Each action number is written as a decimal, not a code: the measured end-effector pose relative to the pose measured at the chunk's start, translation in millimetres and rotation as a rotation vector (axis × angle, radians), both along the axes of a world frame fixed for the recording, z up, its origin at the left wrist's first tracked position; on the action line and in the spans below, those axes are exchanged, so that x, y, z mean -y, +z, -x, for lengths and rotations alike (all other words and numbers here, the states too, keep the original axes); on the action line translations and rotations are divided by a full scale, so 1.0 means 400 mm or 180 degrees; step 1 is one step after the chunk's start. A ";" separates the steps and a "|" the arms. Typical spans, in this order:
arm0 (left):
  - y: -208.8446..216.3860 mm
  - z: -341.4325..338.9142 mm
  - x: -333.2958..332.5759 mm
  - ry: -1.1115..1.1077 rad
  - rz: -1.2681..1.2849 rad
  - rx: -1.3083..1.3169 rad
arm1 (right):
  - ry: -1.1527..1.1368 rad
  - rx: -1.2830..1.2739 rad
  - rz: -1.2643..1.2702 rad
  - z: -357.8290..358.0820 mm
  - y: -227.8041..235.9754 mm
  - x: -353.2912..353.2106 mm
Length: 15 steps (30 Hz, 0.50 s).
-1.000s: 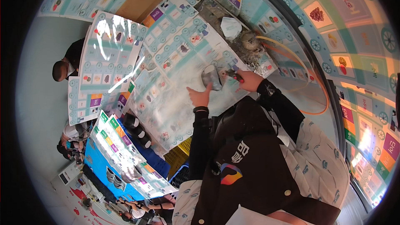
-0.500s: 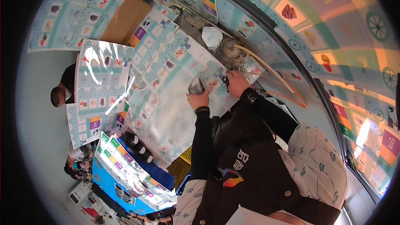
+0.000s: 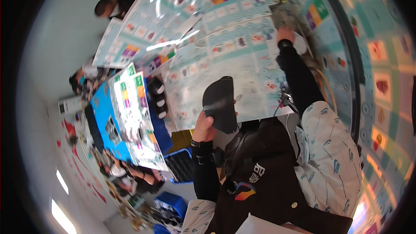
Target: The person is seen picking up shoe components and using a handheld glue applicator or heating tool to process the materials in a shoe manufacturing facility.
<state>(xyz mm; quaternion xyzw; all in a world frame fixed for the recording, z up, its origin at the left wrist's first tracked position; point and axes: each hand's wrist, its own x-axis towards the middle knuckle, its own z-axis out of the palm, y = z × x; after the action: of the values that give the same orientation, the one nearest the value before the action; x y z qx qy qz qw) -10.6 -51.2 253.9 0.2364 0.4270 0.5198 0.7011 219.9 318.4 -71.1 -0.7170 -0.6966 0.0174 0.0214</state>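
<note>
My left hand (image 3: 203, 128) grips a black shoe upper (image 3: 220, 104), thumb on its near face, and holds it up over the near edge of the worktable (image 3: 249, 89). The piece is curved along its left side, with a pale sheen across the middle. My right hand (image 3: 285, 35) reaches to the far right of the table, by a white container (image 3: 300, 45). Blur hides its fingers and anything in them. A small dark tool (image 3: 286, 99) with a cord lies near the table's right front corner, beside my right forearm.
Several dark shoe pieces (image 3: 158, 97) stand in a row at the table's left. Beyond them is a blue-covered table (image 3: 102, 123) with printed sheets. A large printed board (image 3: 158, 26) rises at the far left, a person (image 3: 121, 4) behind it. A hose (image 3: 327, 91) curves along the right.
The view has turned. My left hand has raised the shoe upper towards me. My right hand has left the dark tool and moved to the far right.
</note>
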 end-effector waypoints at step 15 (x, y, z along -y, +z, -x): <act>-0.035 0.051 0.166 0.0950 -0.0434 0.0838 | 0.1801 -0.4864 0.0857 0.189 0.721 0.453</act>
<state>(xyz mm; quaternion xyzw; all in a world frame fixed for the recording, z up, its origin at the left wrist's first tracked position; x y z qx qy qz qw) -31.0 -117.8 240.0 0.1475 0.3259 0.6720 0.6485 144.3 137.3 217.3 -0.3014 -0.6362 0.5882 0.3980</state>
